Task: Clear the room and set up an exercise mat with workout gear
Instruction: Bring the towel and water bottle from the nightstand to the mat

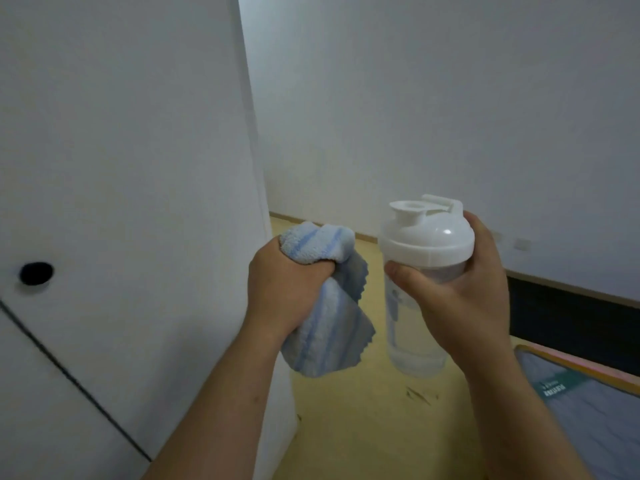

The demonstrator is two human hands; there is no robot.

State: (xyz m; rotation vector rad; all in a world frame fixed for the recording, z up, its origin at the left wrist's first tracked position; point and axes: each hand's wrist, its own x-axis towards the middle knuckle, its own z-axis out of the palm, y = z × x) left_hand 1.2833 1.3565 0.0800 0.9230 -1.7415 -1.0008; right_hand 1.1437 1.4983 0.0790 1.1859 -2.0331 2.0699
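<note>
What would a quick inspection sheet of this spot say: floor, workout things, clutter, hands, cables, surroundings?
surface: yellowish floor, a few dark scuffs.
job's things: blue striped towel; clear bottle, white lid, upright; mat on the floor, lower right.
clutter: nothing seen.
grips: left hand grips the bunched towel; right hand holds the bottle near its lid.
cables: nothing seen.
surroundings: white wall ahead; white panel with a round hole, left.

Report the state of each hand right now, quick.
Left hand: grip closed on the bunched blue towel.
Right hand: grip closed round the shaker bottle, just below its lid.
</note>
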